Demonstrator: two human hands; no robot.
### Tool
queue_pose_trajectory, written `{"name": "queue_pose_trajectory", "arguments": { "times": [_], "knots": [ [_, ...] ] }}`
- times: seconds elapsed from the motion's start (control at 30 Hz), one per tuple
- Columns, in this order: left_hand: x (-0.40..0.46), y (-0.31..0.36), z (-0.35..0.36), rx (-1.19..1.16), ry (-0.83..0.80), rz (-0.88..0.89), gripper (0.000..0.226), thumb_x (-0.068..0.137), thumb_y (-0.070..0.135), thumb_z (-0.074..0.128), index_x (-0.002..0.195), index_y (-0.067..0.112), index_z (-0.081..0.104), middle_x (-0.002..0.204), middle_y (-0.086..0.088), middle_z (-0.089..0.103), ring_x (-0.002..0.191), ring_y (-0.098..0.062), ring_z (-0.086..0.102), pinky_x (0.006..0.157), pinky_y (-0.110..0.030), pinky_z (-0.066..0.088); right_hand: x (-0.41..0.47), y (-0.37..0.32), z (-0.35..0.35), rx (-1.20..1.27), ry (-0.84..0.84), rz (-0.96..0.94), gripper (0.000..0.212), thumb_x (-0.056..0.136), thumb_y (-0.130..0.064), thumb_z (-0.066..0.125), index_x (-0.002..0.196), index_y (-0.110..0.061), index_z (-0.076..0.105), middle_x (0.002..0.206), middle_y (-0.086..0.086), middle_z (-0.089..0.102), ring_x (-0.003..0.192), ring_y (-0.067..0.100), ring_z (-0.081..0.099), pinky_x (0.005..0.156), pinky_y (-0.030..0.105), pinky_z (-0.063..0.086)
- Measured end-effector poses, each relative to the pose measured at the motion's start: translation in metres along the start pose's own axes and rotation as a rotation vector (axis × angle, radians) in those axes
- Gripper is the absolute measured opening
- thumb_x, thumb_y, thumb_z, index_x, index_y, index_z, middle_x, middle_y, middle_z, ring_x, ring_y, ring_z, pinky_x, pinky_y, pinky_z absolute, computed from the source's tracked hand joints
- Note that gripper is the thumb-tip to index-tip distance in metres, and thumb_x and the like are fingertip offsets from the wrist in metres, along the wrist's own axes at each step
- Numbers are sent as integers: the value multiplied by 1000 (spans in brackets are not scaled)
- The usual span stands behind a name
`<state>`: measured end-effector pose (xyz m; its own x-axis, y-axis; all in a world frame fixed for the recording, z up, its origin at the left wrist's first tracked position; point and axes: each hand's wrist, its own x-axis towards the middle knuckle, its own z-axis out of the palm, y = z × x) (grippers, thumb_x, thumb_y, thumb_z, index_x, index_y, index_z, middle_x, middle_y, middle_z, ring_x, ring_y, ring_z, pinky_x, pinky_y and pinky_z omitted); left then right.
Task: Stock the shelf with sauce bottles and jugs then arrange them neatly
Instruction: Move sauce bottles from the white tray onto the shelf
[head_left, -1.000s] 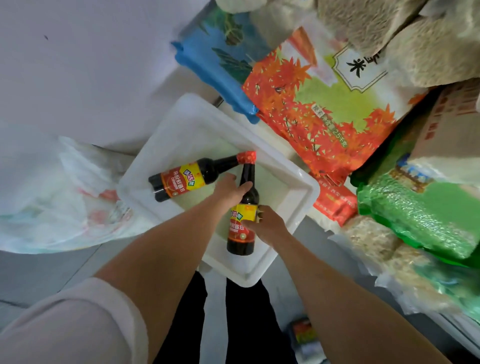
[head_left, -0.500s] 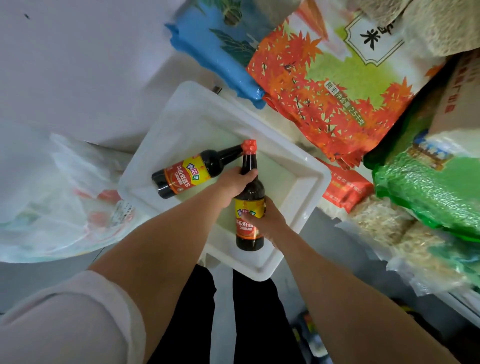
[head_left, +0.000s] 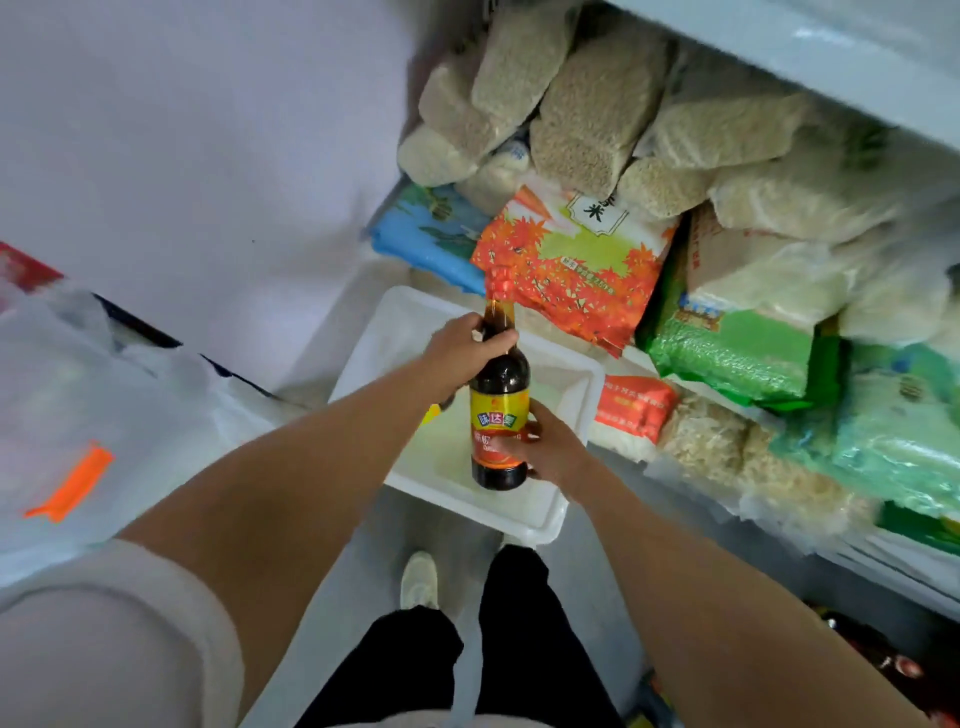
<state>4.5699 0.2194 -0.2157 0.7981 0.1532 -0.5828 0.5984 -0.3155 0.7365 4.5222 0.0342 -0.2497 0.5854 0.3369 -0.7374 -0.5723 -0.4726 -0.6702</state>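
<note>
A: Where's the bottle (head_left: 500, 410)?

B: Upright in both hands, above the white tub (head_left: 563, 387) on the floor. Left hand (head_left: 460, 353) curls round the neck under the red cap. Right hand (head_left: 545, 449) wraps the lower body, fingers over the label.

A: How will it handle?

B: Dark sauce, full by the look; likely glass, so heavy for its size, stiff, breakable if knocked. Smooth sides, probably slick; the label gives some grip.

A: Best hold?

B: As now, I judge: one hand low taking the weight, one steadying the neck. Not by the cap.

A: The shelf (head_left: 779, 410)?

B: To the right, crowded with bags of rice (head_left: 576, 260) and grain. No free slot in view.
</note>
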Motion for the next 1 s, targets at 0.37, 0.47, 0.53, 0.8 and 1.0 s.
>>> {"name": "queue_pose_trajectory", "arguments": {
  "times": [0.37,0.47,0.53,0.8,1.0],
  "knots": [
    [-128,198,-63,92,11,502,68,51,77,70,106,37,64,112,0,70,101,-23,68,86,-48,58,-148,-129,-34,108,263,-509,49,85,-11,79,123,-33,59,108,-6,71,99,15,67,75,32,56],
    [-170,252,-69,103,15,646,60,62,68,72,110,32,64,107,0,71,97,-22,69,85,-45,59,-186,-159,-57,61,360,-636,48,83,-15,82,122,-34,62,110,-3,74,101,12,69,89,38,57],
    [-192,285,-70,115,40,738,53,73,61,73,114,29,64,107,-3,70,96,-23,68,80,-41,60,-210,-177,-73,34,423,-713,51,81,-19,83,126,-29,62,112,-2,75,104,16,70,92,42,56],
    [-236,380,-50,38,23,979,43,85,46,74,121,25,61,111,-3,67,99,-22,68,82,-44,61,-265,-227,-143,23,596,-942,60,81,-14,83,135,-22,58,116,0,74,108,17,69,100,42,53],
    [-217,432,-11,30,30,1010,46,81,48,75,118,26,62,105,1,69,100,-22,67,90,-47,57,-265,-238,-206,36,671,-955,73,69,-35,86,135,-30,57,119,-3,73,112,19,68,102,49,52]
  ]
}}
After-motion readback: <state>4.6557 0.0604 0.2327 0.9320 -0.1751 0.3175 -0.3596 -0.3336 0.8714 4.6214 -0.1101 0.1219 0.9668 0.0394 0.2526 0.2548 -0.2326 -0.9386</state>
